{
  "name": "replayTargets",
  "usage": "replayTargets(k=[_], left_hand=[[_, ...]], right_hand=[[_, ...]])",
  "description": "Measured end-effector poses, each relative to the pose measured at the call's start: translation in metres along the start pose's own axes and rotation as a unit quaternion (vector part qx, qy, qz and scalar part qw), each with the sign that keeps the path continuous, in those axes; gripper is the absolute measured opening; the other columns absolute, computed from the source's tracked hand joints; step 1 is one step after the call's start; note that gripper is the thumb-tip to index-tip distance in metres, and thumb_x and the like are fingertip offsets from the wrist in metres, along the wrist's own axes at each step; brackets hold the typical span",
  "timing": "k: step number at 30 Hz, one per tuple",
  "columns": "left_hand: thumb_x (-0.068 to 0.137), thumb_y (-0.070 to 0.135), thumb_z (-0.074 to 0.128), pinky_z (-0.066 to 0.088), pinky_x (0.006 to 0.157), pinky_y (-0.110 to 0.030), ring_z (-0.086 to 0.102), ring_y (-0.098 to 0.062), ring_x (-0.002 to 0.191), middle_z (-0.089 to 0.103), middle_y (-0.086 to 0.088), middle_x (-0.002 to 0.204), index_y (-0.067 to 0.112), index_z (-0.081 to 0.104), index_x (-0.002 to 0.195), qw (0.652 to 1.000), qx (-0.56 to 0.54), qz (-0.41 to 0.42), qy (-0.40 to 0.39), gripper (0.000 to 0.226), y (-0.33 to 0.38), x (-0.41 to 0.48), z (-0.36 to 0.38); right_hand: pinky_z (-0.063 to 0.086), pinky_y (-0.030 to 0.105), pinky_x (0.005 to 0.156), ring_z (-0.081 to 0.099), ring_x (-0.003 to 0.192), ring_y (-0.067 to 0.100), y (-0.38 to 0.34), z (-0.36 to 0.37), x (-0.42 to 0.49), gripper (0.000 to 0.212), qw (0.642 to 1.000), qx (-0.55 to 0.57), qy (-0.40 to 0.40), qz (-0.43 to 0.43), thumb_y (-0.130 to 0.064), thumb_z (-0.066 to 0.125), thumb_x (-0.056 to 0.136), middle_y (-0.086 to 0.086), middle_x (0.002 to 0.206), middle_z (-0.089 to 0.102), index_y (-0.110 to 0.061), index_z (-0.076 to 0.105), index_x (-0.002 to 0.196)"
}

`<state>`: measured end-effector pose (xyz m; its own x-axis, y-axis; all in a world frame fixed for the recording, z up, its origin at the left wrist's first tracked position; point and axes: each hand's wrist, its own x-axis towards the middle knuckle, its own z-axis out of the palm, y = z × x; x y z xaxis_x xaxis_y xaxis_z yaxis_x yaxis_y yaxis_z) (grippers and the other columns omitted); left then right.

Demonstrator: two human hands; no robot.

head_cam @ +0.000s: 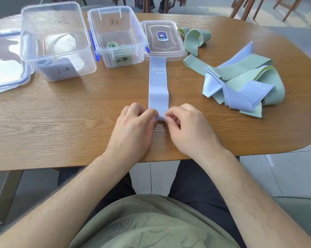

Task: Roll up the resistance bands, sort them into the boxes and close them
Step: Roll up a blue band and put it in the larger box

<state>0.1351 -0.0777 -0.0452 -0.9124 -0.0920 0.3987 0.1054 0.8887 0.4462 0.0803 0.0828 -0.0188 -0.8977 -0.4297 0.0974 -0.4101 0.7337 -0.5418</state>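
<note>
**Both hands pinching the near end of a blue band**

The left hand (135, 126) and right hand (188, 127) are resting on the wooden table (61, 122), fingers curled, thumbs and fingertips pinching a small curl at the near end of a blue resistance band (158, 86). The band is lying flat, its long axis running straight away from the hands, its far end touching a clear lid (164, 40). It is pale lavender-blue, smooth, with faint white print near the far end.

Beyond the right hand, a loose pile of bands (240, 81) in blue and pale green is sprawling, one marked "20 LB"; further off, a green band (194, 39) is lying looped. Beyond the left hand, a small clear box (106, 58) with blue latches is holding a green roll (112, 45), and a larger clear box (83, 65) beside it is holding something blue. A second lid (6, 68) is sitting furthest left. Wooden chair legs are standing on pale floor tiles past the table.
</note>
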Motion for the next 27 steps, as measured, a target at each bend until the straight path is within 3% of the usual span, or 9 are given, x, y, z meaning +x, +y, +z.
replayTargets(k=[9, 17, 21, 24, 27], left_hand=[[0.088, 0.012, 0.073, 0.050, 0.079, -0.037, 0.059, -0.031, 0.083, 0.062, -0.006, 0.093, 0.015, 0.074, 0.099, 1.000, 0.000, -0.007, 0.018, 0.012, 0.000, -0.003, 0.000], [0.094, 0.021, 0.063, 0.053, 0.077, -0.048, 0.057, -0.035, 0.080, 0.059, -0.009, 0.091, 0.013, 0.074, 0.103, 1.000, -0.005, -0.003, 0.022, 0.017, -0.003, 0.005, 0.004], [0.093, 0.024, 0.064, 0.052, 0.081, -0.046, 0.057, -0.033, 0.086, 0.059, -0.007, 0.095, 0.013, 0.066, 0.116, 1.000, 0.003, 0.003, 0.005, 0.026, 0.000, 0.007, 0.001], [0.090, 0.021, 0.068, 0.051, 0.080, -0.047, 0.056, -0.032, 0.087, 0.058, -0.006, 0.095, 0.013, 0.066, 0.109, 1.000, 0.003, 0.005, 0.001, 0.021, -0.001, 0.007, 0.001], [0.089, 0.019, 0.070, 0.053, 0.079, -0.047, 0.057, -0.032, 0.088, 0.059, -0.007, 0.096, 0.011, 0.069, 0.106, 1.000, 0.008, 0.001, 0.010, 0.018, -0.004, 0.007, 0.004]], right_hand=[[0.052, 0.032, 0.081, 0.056, 0.088, 0.010, 0.002, 0.001, -0.006, 0.014, 1.000, 0.020, 0.017, -0.002, -0.024, 0.066, 0.093, -0.009, 0.096, 0.059, -0.021, 0.066, 0.107], [0.052, 0.037, 0.085, 0.059, 0.092, 0.016, 0.003, 0.002, 0.004, 0.018, 1.000, 0.015, 0.011, 0.003, -0.025, 0.059, 0.099, -0.002, 0.098, 0.061, -0.018, 0.071, 0.110], [0.051, 0.029, 0.076, 0.057, 0.084, 0.009, 0.001, -0.002, 0.006, 0.016, 1.000, 0.026, 0.011, 0.005, -0.024, 0.059, 0.099, -0.010, 0.091, 0.059, -0.023, 0.059, 0.115], [0.051, 0.029, 0.075, 0.056, 0.085, 0.008, 0.002, -0.003, 0.006, 0.006, 1.000, 0.020, 0.016, 0.003, -0.025, 0.057, 0.100, -0.011, 0.093, 0.059, -0.025, 0.061, 0.105], [0.052, 0.029, 0.077, 0.056, 0.086, 0.008, 0.003, -0.002, 0.007, 0.010, 1.000, 0.025, 0.016, 0.009, -0.027, 0.056, 0.101, -0.010, 0.095, 0.058, -0.025, 0.066, 0.105]])
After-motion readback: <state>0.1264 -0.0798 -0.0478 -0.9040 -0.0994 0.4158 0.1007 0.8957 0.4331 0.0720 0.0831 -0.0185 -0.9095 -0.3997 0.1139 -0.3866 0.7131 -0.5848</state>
